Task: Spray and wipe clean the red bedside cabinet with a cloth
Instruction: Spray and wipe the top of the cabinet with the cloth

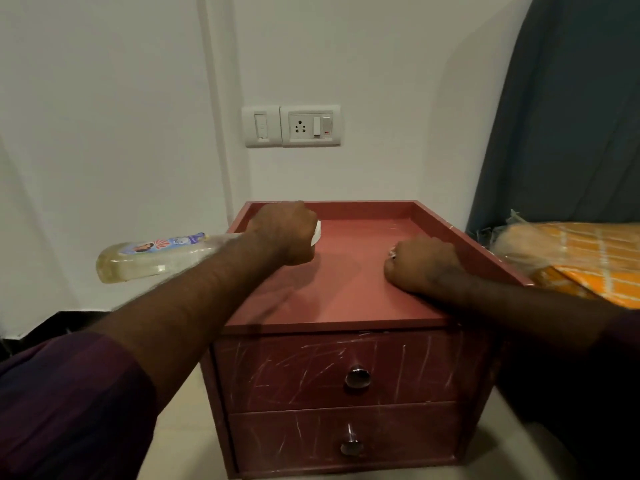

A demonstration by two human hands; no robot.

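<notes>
The left grip (pixel 282 233) holds a spray bottle (pixel 152 254) over the back left corner of the cabinet (pixel 346 289) top. The bottle's body sticks out left of that grip. The right grip (pixel 420 263) rests on the top, to the right and nearer the front. Below both grips the upper drawer (pixel 304 368) sits over the lower drawer (pixel 294 441). A wall socket (pixel 310 125) is behind them, and a bed (pixel 588 261) is right of the right grip.

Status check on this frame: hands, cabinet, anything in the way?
Left hand grips spray bottle, tipped over cabinet top. Right hand fisted on top; cloth not visible. Nothing blocking the top.
</notes>
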